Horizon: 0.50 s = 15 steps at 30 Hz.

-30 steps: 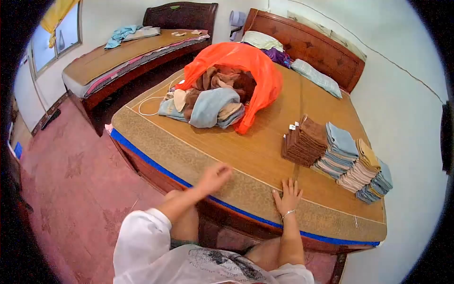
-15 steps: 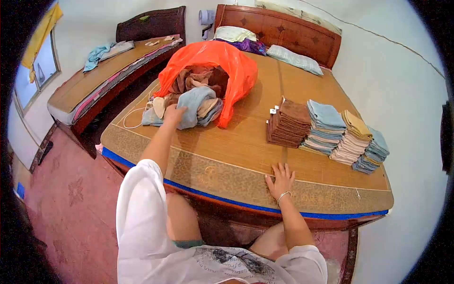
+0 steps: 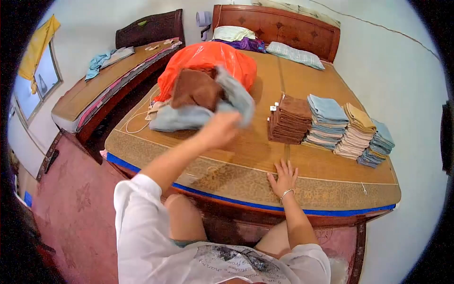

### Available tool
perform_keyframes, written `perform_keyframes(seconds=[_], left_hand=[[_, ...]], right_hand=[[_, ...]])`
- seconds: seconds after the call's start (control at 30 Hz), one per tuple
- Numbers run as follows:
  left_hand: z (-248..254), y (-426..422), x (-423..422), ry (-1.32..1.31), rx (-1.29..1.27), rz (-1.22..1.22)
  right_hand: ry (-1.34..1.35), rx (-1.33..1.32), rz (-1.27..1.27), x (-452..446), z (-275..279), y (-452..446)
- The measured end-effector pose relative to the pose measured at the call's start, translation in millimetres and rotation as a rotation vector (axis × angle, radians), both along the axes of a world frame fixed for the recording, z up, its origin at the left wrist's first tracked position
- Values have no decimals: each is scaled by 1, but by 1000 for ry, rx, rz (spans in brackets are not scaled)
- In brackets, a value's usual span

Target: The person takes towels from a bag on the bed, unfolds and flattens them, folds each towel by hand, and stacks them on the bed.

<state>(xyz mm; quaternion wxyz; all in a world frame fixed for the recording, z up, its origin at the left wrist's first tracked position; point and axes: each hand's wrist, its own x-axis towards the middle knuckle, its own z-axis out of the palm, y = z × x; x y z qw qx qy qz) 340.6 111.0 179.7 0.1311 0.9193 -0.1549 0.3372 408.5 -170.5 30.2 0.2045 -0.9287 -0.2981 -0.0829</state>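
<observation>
My left hand (image 3: 221,130) is closed on a light blue cloth (image 3: 236,94), lifted and blurred in front of the red plastic bag (image 3: 208,53). Brown cloth (image 3: 195,89) hangs or lies at the bag's mouth, and another blue cloth (image 3: 177,118) rests on the mat below it. My right hand (image 3: 284,179), with a bracelet at the wrist, lies flat on the bed's front border, fingers spread. Beyond it stand folded stacks: brown towels (image 3: 291,119), blue ones (image 3: 326,120), yellow and pink ones (image 3: 357,130), and a blue-grey stack (image 3: 377,143).
The large bed (image 3: 265,142) has a wooden headboard (image 3: 279,31), with a checked pillow (image 3: 295,54) and purple cloth (image 3: 243,45) near it. A second bed (image 3: 113,78) stands at the left. A white cord (image 3: 130,125) lies beside the bag.
My left hand reached from the bed's front edge to the pile, took hold of a blue cloth and pulled it rightward. Brown cloth at the bag's mouth has shifted. My right hand stays on the bed.
</observation>
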Motion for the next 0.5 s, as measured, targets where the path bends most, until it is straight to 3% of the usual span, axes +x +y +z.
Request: perform_keyframes(seconds=[0.03,0.1,0.17,0.23,0.33,0.4,0.43,0.47,0.5], left_hand=[[-2,-24,-16,326,141,11],[-27,-41,-35,510,270,-148],[-7,-64,-64,345,266,-279],[39,-90,-101,91,83,-431],[104,-118,-194,-4,8,-616],[116,-140,-269,-66,-63,206],[121,-133,-263,-57,-74,178],[130,-126,-250,-198,-114,-611],[134,-119,-244,-342,-150,-1396]], right_hand=[[8,1,-4,0,-1,0],[-35,-6,-7,3,-6,-1],[-63,-81,-31,11,-13,0],[-79,-44,-17,10,-18,0],[-59,-68,-30,5,-10,0],[-30,-139,-37,5,-4,1],[-17,-249,-58,3,-1,0],[-161,-70,-58,11,-23,0],[-155,-83,-80,10,-23,-3]])
